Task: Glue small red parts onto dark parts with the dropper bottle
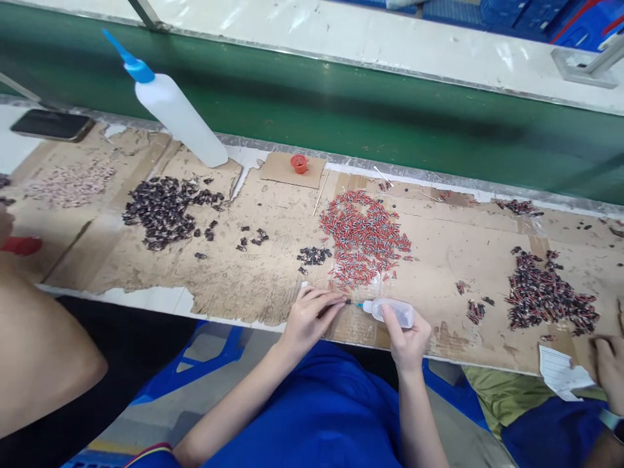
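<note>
My left hand is closed in a pinch on a small black part near the bench's front edge. My right hand grips a small clear squeeze bottle lying sideways. Its thin needle tip points left, at the black part; whether they touch I cannot tell. Just beyond my hands lies a wide heap of small red pieces with metal ends. A small cluster of black parts sits at that heap's left edge.
Cardboard covers the bench. A large white bottle with blue nozzle, a red cap and a phone stand or lie along the back. Piles of black parts and red-black parts flank me. Co-workers' arms show both sides.
</note>
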`<state>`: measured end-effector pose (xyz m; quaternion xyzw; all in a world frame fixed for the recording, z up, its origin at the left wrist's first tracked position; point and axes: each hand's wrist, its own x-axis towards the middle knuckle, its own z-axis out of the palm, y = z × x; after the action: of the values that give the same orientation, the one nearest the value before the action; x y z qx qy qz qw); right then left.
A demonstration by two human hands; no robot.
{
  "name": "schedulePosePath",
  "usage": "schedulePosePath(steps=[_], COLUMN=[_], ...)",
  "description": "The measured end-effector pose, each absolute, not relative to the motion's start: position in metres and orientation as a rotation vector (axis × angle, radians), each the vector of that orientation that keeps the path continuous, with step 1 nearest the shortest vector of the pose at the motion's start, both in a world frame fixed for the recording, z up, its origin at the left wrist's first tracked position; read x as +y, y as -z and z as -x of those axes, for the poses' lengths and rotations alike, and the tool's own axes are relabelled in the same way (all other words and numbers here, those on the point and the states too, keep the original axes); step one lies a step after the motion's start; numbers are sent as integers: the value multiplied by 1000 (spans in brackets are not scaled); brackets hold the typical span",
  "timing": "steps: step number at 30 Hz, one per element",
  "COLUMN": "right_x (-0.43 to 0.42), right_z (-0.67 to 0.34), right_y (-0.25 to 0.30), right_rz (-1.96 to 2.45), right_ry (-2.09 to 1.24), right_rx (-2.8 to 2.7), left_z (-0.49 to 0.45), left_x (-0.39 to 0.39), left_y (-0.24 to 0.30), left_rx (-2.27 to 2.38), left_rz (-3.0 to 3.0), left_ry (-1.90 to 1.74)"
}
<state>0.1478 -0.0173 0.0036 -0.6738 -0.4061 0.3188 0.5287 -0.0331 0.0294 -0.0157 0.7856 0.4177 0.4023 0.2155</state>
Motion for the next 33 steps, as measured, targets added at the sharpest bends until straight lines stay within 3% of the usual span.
schedulePosePath(steps=[7, 12, 16, 18, 24, 33], right_x=[-26, -23, -23, -23, -13, -3], right_z=[-186, -213, -211, -202, -174, -169], right_y=[5, 2, -9, -16, -25, -31], right_rz=[1638, 1958, 1859, 1767, 1610, 1656], right_ry=[-310, 134, 438, 428, -87, -98], right_rx=[-786, -1240, -1506, -1625, -2217, -2442], left_z=[35, 36, 36, 35, 35, 28], left_x=[30, 29, 30, 31, 31, 29], left_y=[15, 18, 16, 14, 17, 15], left_rx=[1154, 1146, 1150, 1131, 1114, 1113], left_rz=[-2128, -2094, -2106, -2146, -2272, -2205], left_ry=[-1065, -1045, -1100, -1105, -1122, -1154])
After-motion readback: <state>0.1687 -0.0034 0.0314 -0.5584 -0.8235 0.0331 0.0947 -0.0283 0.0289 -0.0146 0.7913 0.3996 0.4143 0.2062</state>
